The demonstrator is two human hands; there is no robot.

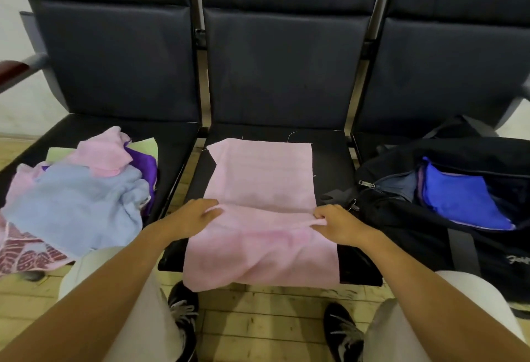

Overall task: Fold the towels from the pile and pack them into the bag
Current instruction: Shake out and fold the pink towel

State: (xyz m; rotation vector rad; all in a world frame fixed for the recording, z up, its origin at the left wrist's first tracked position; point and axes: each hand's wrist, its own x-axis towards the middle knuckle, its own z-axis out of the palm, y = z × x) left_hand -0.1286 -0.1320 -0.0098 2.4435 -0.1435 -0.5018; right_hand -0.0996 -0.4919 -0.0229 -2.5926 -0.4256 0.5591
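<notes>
A pink towel (261,178) lies spread on the middle seat, its near part doubled over into a raised fold. My left hand (192,216) pinches the left end of that fold edge. My right hand (336,222) pinches the right end. The towel's near edge droops over the seat front. On the left seat sits the pile of towels (77,198): light blue on top, pink, purple, pale green and a red patterned one. A black bag (430,227) stands unzipped on the right seat with a blue towel (459,198) inside.
Three dark padded seats (286,75) form a row with tall backs. A wooden armrest (11,70) juts at the far left. My knees and black shoes (183,313) are on the plank floor just before the seats.
</notes>
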